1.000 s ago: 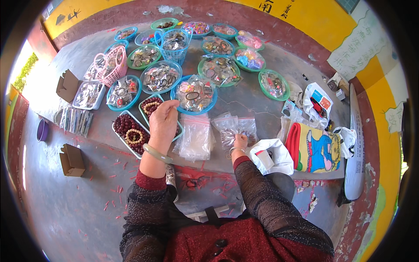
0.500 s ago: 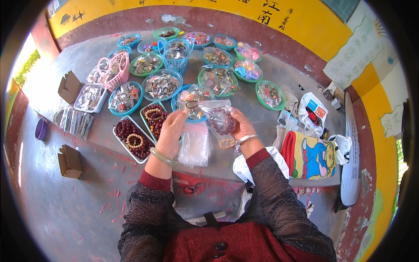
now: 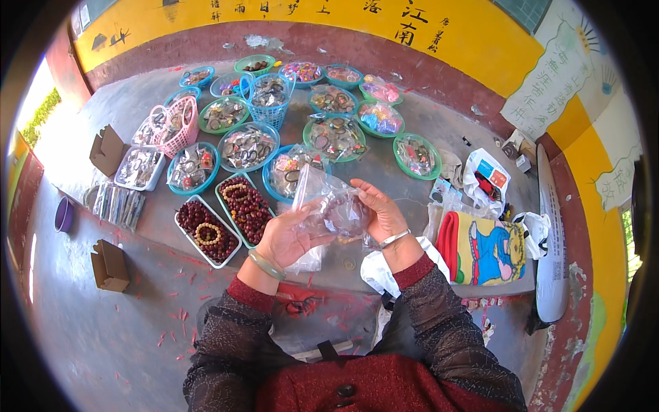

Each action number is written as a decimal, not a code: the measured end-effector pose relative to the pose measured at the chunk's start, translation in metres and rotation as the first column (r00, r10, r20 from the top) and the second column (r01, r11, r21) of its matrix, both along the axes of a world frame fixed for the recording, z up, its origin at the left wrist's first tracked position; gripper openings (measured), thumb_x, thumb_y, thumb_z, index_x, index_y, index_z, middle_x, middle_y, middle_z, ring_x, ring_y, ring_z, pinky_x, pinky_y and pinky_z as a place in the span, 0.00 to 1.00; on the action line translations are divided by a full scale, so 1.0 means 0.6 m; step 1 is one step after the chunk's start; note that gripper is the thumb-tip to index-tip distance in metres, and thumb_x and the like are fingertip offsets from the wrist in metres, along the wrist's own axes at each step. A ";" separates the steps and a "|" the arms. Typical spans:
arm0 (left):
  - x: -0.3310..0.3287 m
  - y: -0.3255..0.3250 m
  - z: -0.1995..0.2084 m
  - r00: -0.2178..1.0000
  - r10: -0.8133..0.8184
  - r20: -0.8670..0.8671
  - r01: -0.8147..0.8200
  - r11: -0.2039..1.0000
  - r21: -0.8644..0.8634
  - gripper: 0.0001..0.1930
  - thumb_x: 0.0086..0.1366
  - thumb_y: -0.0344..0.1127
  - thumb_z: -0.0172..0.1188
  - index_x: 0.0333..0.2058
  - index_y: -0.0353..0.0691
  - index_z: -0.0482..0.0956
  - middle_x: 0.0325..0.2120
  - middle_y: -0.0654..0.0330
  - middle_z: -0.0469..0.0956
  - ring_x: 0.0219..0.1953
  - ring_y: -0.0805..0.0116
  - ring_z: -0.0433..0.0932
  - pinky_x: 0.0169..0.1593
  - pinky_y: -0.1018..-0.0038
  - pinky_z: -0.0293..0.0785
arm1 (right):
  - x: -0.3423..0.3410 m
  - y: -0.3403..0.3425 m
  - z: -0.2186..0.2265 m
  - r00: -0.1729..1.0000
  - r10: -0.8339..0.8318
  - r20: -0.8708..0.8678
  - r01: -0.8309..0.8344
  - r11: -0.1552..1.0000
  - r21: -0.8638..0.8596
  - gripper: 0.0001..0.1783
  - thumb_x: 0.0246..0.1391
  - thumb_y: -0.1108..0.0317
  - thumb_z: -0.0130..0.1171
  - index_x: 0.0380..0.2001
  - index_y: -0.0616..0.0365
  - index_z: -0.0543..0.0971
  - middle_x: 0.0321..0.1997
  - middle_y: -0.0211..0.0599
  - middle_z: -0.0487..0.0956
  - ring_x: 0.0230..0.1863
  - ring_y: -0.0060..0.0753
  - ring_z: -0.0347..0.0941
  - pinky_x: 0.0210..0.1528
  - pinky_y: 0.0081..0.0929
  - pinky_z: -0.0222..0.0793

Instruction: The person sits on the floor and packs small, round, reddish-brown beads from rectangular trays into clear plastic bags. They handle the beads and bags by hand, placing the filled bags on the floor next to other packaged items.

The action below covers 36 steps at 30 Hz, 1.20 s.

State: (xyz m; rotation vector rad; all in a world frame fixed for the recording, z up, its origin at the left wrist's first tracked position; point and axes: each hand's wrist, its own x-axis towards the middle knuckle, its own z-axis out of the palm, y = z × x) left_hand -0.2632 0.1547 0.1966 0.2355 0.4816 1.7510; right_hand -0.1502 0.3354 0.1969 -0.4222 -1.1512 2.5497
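Both my hands hold a clear plastic bag (image 3: 328, 199) with a dark red bead bracelet inside, raised above the grey ledge (image 3: 405, 130). My left hand (image 3: 288, 237), a pale green bangle on its wrist, supports the bag from below with the palm up. My right hand (image 3: 379, 209), wearing a silver bangle, grips the bag's right side. Just left of my hands stand two trays of dark red bead bracelets (image 3: 246, 206). A pile of empty clear bags (image 3: 310, 259) lies under my left hand, mostly hidden.
Many blue and green bowls of bagged trinkets (image 3: 329, 134), a pink basket (image 3: 175, 123) and a blue basket (image 3: 269, 93) cover the ledge. A colourful towel (image 3: 484, 247), white plastic bags (image 3: 489, 172) and a white board (image 3: 552, 226) lie right. Cardboard boxes (image 3: 108, 264) sit left.
My right hand picked a bagged bracelet off the ledge and lifted it. My left hand left the bead tray and joined it under the bag, which now sits lower and closer to me.
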 end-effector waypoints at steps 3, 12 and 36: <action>0.000 0.004 0.012 1.000 -0.003 0.020 0.001 0.994 0.114 0.22 0.61 0.39 0.44 0.53 0.36 0.60 0.51 0.47 0.63 0.51 0.50 0.65 0.56 0.53 0.58 | -0.003 -0.009 0.003 0.992 0.124 -0.005 -0.119 0.942 -0.314 0.26 0.48 0.58 0.57 0.47 0.60 0.65 0.44 0.38 0.73 0.45 0.34 0.70 0.48 0.33 0.67; 0.007 0.007 0.015 0.999 -0.027 -0.028 0.034 0.963 0.268 0.29 0.58 0.41 0.47 0.57 0.38 0.54 0.54 0.45 0.58 0.55 0.49 0.61 0.58 0.54 0.53 | -0.006 -0.003 -0.017 0.996 -0.082 -0.025 0.078 0.988 -0.133 0.19 0.51 0.57 0.53 0.40 0.60 0.71 0.41 0.38 0.74 0.42 0.32 0.71 0.46 0.34 0.67; 0.050 0.046 -0.043 0.981 0.049 0.188 -0.053 0.998 0.016 0.32 0.60 0.62 0.32 0.51 0.43 0.63 0.48 0.57 0.69 0.49 0.60 0.69 0.48 0.62 0.69 | 0.015 -0.083 0.169 0.938 -0.317 -0.140 0.104 -0.125 0.987 0.10 0.49 0.65 0.55 0.22 0.60 0.73 0.16 0.44 0.69 0.18 0.47 0.67 0.17 0.32 0.59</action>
